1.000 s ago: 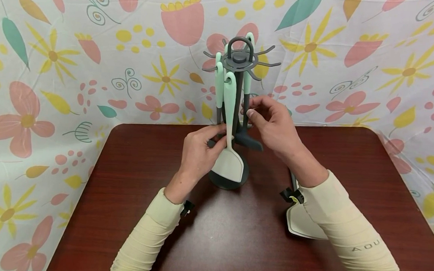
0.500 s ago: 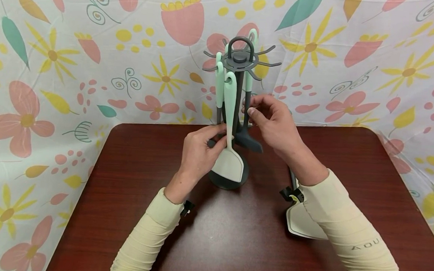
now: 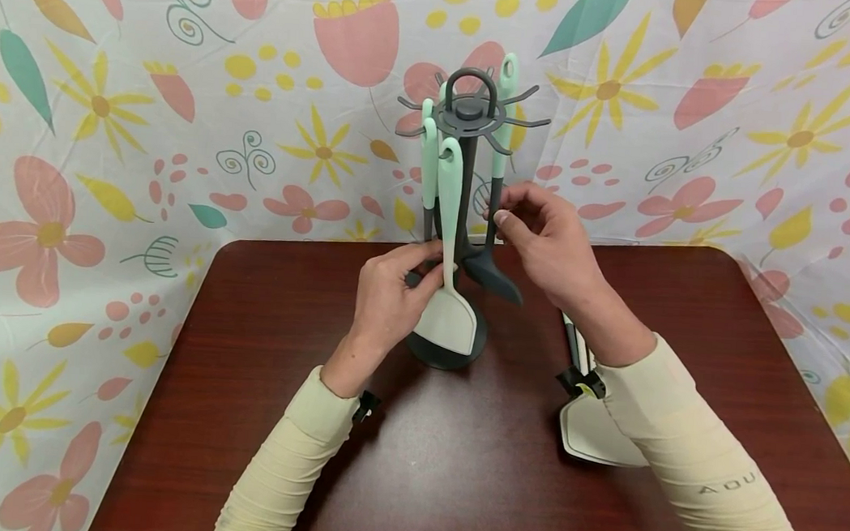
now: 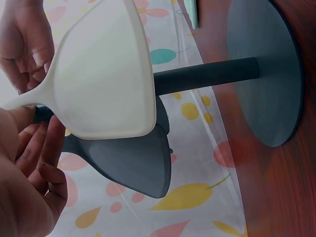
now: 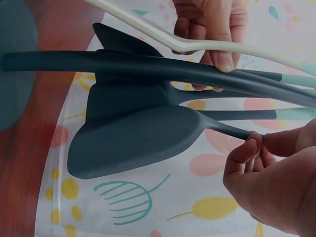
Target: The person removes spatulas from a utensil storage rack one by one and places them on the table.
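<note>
One dark grey utensil (image 5: 133, 140) has a pierced mint-green handle (image 3: 504, 132).

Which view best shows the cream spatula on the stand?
The head view, as it shows the cream spatula from mint handle to blade. The left wrist view shows most of the blade's face larger, with the handle out of frame; the right wrist view catches it nearly edge-on, the blade running off the top.

The left arm (image 3: 282, 452) and the right arm (image 3: 698, 453) reach from near side toward far. The left hand (image 3: 390, 296) grips with thumb and fingers; the right hand (image 3: 552, 245), a little farther, pinches with bent fingers.
</note>
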Demonstrator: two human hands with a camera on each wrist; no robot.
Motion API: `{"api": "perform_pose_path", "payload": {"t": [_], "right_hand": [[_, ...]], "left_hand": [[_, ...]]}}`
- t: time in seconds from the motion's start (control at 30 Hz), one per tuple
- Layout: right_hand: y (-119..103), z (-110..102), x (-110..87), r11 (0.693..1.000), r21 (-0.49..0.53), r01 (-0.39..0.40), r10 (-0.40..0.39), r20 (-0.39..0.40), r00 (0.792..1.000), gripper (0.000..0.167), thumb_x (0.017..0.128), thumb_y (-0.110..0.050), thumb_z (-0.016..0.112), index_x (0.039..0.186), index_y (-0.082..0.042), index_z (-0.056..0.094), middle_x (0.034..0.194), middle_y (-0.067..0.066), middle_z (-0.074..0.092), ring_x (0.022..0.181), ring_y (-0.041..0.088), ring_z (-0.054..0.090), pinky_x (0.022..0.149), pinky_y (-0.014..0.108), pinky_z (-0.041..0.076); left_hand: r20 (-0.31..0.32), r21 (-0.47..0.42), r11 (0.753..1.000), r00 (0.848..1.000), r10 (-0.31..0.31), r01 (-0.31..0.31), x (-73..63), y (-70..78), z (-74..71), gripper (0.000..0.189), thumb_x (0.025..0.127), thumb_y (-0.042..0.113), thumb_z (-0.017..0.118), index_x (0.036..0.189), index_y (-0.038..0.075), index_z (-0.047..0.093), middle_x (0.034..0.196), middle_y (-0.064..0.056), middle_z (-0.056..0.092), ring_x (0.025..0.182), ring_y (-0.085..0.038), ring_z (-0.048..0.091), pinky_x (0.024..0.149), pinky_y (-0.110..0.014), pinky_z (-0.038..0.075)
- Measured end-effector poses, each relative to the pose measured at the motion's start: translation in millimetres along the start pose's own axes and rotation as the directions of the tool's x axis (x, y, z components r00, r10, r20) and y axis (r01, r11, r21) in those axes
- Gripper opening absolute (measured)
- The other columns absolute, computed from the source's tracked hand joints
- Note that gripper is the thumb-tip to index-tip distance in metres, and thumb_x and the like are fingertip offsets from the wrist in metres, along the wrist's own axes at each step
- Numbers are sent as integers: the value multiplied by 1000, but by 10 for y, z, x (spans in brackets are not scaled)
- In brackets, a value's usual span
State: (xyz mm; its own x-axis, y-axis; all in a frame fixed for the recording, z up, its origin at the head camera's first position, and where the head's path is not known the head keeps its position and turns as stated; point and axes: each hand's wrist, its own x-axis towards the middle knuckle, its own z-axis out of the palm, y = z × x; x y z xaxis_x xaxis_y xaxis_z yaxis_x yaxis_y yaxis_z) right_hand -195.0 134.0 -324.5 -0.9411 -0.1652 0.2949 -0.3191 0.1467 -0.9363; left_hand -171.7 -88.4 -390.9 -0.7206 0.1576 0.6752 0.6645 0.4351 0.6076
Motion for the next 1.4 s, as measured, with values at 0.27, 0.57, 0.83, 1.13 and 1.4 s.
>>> {"api": "perform_pose_path", "payload": {"t": [0.27,0.57,0.83,1.13,1.4], "right_hand": [[-22,-73,-71,1000,-8,-7,7,6,1000,16,106,-4,61,118,6,64,104,6,64,91,23,64,83,24,56],[-28,-212,-174,996,-80,-50,50,-3,999,19,107,-10,62,122,2,64,102,6,64,85,18,63,78,23,54],[-36,-326,-232,992,-118,-38,36,-20,999,20,108,-12,62,122,1,65,100,6,65,82,19,64,76,23,54],[-35,-411,-306,991,-137,7,-18,-84,996,12,104,-12,65,113,-4,68,92,5,67,72,17,60,64,23,51],[-41,-514,-369,989,-146,21,-40,-133,990,10,101,-8,70,110,-3,70,88,0,68,65,17,56,57,23,47]], "left_hand": [[2,-1,1000,1000,-6,6,-4,2,5,18,98,16,80,115,14,83,105,-1,80,83,-12,74,69,-40,62],[-3,-7,1000,1000,0,0,-4,0,10,18,97,15,80,115,14,83,105,0,80,83,-12,74,69,-41,62],[-8,19,1000,1000,-4,5,-6,9,11,18,97,18,81,115,15,83,103,2,80,82,-10,74,70,-25,58],[-10,7,1000,1000,-1,1,-9,6,13,20,98,19,80,116,12,83,104,2,80,82,-10,74,71,-26,58],[-9,2,1000,1000,-3,3,-9,13,9,19,98,18,80,115,13,83,104,2,80,82,-9,74,71,-25,58]]}}
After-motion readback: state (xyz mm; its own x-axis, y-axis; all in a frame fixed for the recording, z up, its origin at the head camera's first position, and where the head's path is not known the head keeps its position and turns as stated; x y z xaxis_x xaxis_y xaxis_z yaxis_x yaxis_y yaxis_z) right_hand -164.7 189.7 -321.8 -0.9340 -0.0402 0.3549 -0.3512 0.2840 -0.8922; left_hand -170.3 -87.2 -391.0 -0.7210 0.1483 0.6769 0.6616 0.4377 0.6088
